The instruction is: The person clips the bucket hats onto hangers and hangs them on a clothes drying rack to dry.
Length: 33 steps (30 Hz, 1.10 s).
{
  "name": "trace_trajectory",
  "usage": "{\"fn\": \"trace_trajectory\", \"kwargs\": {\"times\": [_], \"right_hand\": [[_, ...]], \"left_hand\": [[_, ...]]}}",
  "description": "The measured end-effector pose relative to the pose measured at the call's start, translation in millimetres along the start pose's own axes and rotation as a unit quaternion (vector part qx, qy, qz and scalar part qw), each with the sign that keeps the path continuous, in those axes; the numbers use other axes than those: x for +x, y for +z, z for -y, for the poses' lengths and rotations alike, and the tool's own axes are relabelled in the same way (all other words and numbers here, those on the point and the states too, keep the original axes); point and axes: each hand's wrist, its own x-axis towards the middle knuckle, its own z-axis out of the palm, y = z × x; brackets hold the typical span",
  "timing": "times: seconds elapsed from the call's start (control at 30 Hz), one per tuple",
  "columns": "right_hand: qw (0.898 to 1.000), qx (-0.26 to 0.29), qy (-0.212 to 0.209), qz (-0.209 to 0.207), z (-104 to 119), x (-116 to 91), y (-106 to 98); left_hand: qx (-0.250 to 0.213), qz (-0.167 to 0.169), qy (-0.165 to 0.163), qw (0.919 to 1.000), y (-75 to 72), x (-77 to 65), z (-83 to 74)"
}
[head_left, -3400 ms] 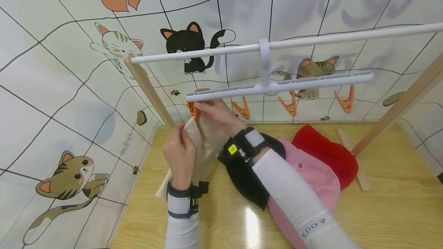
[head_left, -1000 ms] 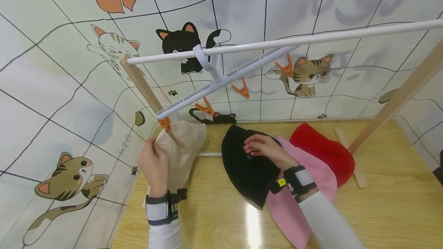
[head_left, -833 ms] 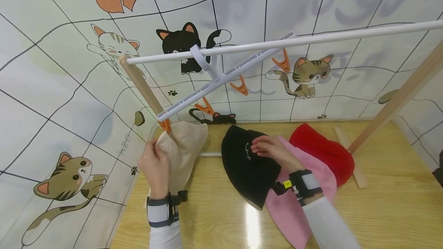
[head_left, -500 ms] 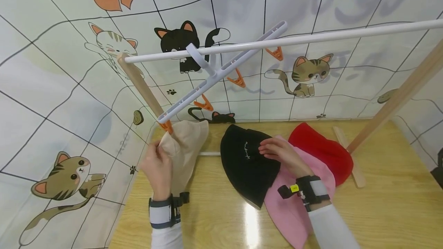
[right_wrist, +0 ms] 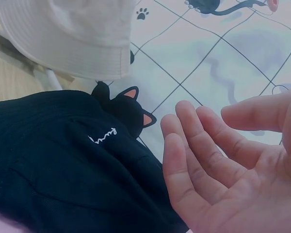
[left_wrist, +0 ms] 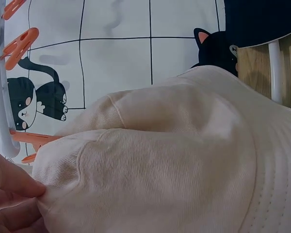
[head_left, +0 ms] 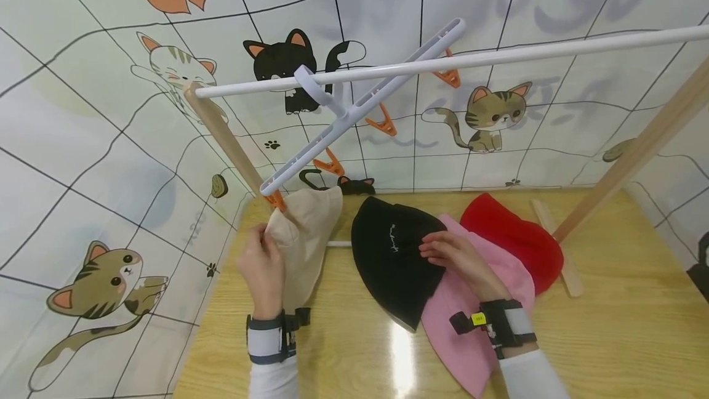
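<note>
Drawn toward 4 o'clock with loose, empty right hand point(head_left: 455, 257).
Pinching cream hat point(head_left: 308, 245) with left hand point(head_left: 263, 271) below clip point(head_left: 276, 201); best without tugging.

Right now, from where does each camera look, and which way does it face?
Head: worn on the head, facing forward and down at the white plastic hanger; left hand and right hand show.
Left wrist: worn there, facing the beige cloth hat; left hand partly shows.
Right wrist: worn there, facing the black cloth hat; right hand shows.
Head and right wrist share the black hat's white lettering.
</note>
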Motion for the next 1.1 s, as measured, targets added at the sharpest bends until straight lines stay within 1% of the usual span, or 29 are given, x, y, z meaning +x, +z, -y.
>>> {"fn": "trace_trajectory", "kwargs": {"times": [0.2,0.37,0.53,0.63,0.73,0.8,0.87,0.97,1.03,1.1], "right_hand": [[1.000,0.012,0.018,-0.006,-0.5,-8.0,0.7],[1.000,0.008,0.016,-0.010,-1.0,-12.1,-0.6],[1.000,0.006,0.016,-0.018,-1.4,-14.9,-1.6],[1.000,0.009,0.014,-0.020,-1.5,-16.9,-2.5],[1.000,0.018,0.005,-0.017,-1.7,-19.7,-4.5],[0.999,0.028,0.002,-0.018,-1.7,-22.1,-5.8],[0.999,0.036,-0.002,-0.018,-2.1,-24.4,-7.6],[0.999,0.036,-0.007,-0.019,-1.9,-27.5,-9.1],[0.999,0.031,-0.011,-0.018,-2.0,-29.5,-10.0],[0.999,0.028,-0.010,-0.019,-2.2,-31.4,-11.4]], "left_hand": [[0.000,0.002,-0.004,1.0000,2.3,-2.4,-2.0],[0.001,0.005,-0.007,1.0000,1.1,-3.8,-5.7],[0.016,0.001,0.004,0.9999,-4.6,-5.7,-17.3],[0.028,-0.018,0.024,0.9992,-9.0,-9.1,-28.7],[0.023,-0.043,0.065,0.9967,-9.6,-15.5,-44.4],[0.018,-0.049,0.097,0.9939,-6.3,-22.2,-56.4],[0.006,-0.042,0.125,0.9913,-0.2,-30.1,-68.2],[-0.011,-0.018,0.147,0.9889,11.2,-43.3,-81.6],[-0.021,0.006,0.148,0.9887,17.9,-52.1,-88.6],[-0.026,0.039,0.139,0.9892,24.3,-60.7,-94.7]]}}
